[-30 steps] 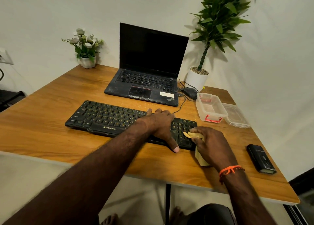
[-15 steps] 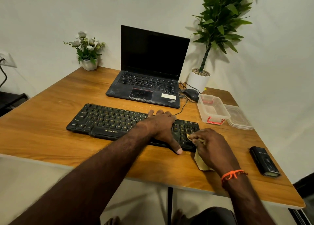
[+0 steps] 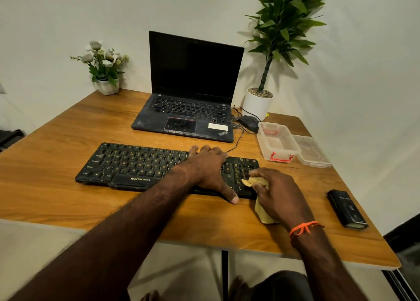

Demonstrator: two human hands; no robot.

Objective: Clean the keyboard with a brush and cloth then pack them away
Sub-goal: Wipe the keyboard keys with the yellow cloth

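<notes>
Head view: over the last second my right hand (image 3: 276, 194), fingers bunched around the yellow cloth (image 3: 263, 214), has crept slightly up the number pad at lower right of centre, so I judge wiping is under way. My left hand (image 3: 210, 166), fingers spread flat, steadies the keyboard (image 3: 127, 164) mid-frame. The open box (image 3: 278, 145) and lid (image 3: 314, 151) wait right. I see no brush. Nothing blocks me on the surface (image 3: 56, 198).

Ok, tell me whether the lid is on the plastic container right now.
No: the lid lies flat on the table just right of the plastic container, which stands open.
</notes>
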